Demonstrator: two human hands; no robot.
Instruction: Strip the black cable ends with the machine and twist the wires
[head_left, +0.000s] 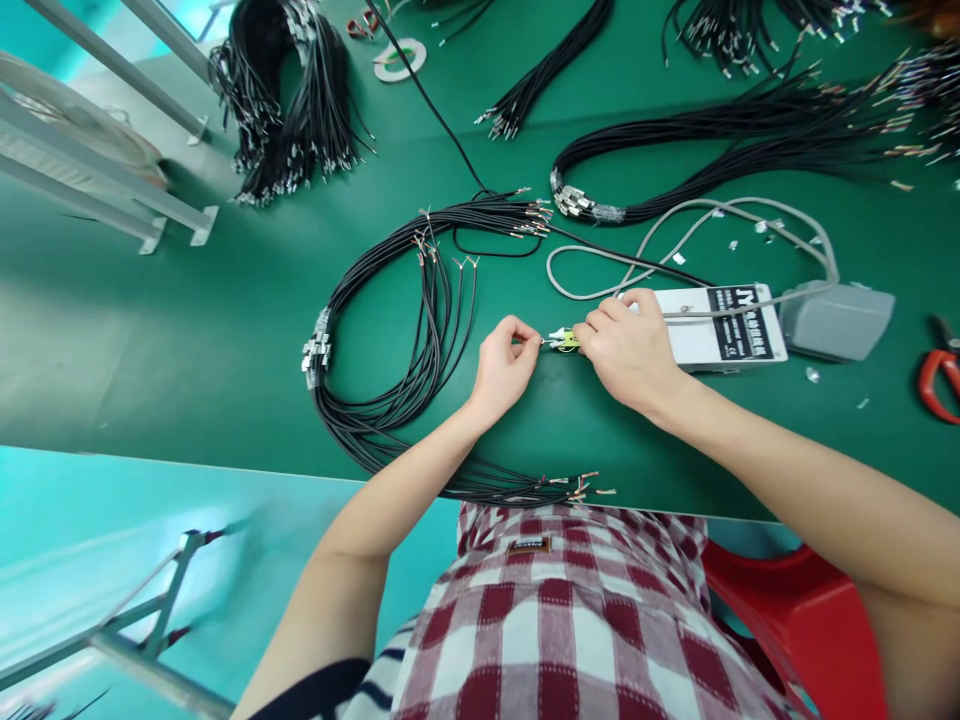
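Note:
My left hand (pixel 508 365) is closed in a pinch, thumb and forefinger together at what looks like a thin wire end (pixel 543 342); most of it is hidden by the fingers. Just right of it is a small yellow-green clip-like piece (pixel 565 340) with pale tips. My right hand (pixel 634 350) has its fingers closed round the back of that piece and lies against the left end of a white box-shaped machine (pixel 690 330) with a black label. Left of my hands, a curved bundle of black cables (pixel 367 270) lies on the table, tied at its bend, with bare wire ends.
On the green table (pixel 225 330) lie another black cable bundle (pixel 637 140), a looped bundle (pixel 292 100), a tape roll (pixel 400 60) and red-handled cutters (pixel 941 380). A grey cord (pixel 817 225) and grey pedal-like block (pixel 840 318) adjoin the machine. A red stool (pixel 802 620) stands below.

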